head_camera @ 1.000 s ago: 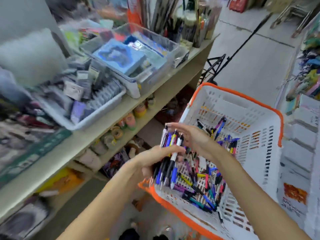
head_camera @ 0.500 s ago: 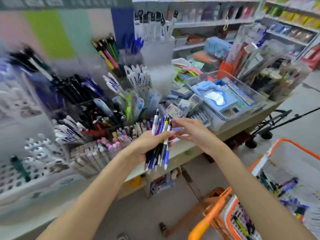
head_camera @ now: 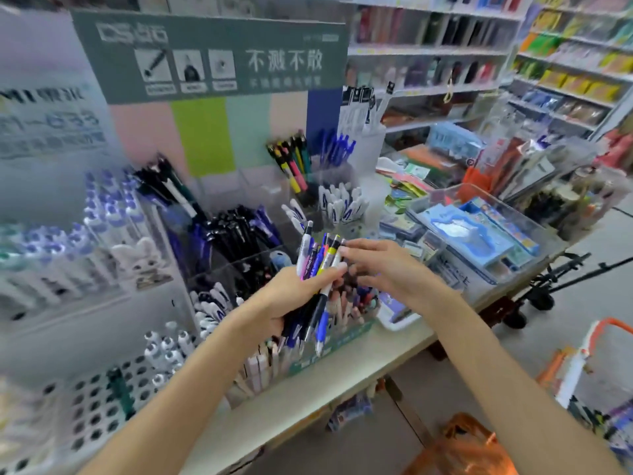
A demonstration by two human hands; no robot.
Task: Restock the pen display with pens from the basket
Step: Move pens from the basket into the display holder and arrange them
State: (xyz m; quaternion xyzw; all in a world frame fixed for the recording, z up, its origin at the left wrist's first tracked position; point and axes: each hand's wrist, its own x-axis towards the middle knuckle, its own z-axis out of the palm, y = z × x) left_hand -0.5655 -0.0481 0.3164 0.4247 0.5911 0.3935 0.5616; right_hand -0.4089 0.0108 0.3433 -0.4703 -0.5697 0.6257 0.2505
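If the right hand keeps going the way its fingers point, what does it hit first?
The right hand points left, its fingertips already at the tops of the pens that the left hand grips. Those come first; depth is hard to judge.

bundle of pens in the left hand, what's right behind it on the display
Behind the bundle of pens gripped by the left hand stand clear compartments of black pens. The bundle and hand cover the compartments directly below.
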